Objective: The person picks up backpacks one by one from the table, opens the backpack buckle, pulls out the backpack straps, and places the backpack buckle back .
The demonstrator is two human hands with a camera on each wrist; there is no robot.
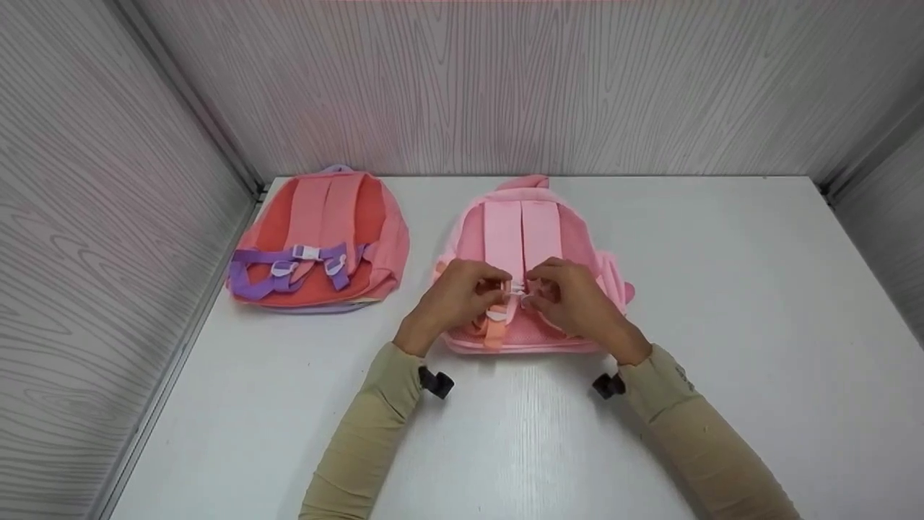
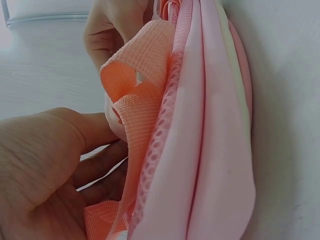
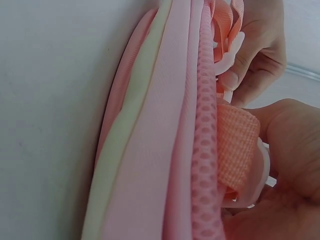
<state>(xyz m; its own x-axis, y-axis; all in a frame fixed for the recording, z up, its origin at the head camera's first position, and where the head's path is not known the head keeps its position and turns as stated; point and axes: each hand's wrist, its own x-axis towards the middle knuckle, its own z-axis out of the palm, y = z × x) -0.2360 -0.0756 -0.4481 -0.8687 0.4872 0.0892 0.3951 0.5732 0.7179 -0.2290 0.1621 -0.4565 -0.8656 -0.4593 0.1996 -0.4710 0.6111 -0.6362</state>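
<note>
A pink backpack [image 1: 541, 336] lies on the table, its two shoulder straps [image 1: 541, 231] facing up. Low on its back is a white plastic buckle [image 1: 517, 287], held between both hands. My left hand [image 1: 462, 292] pinches the buckle's left side with thumb and fingertips, while my right hand [image 1: 574, 300] pinches its right side. Fingers partly hide the buckle, so whether its halves are joined I cannot tell. Orange webbing [image 2: 145, 55] loops beside the left hand in the left wrist view. By the right hand, more orange webbing [image 3: 237, 145] passes through a white adjuster [image 3: 261, 172].
To the left lies a second backpack [image 1: 382, 245], coral and red, with purple webbing [image 1: 267, 256] and a white buckle [image 1: 307, 253] across it. The white table [image 1: 722, 289] meets grey wood-grain panels [image 1: 505, 87] at the back and sides.
</note>
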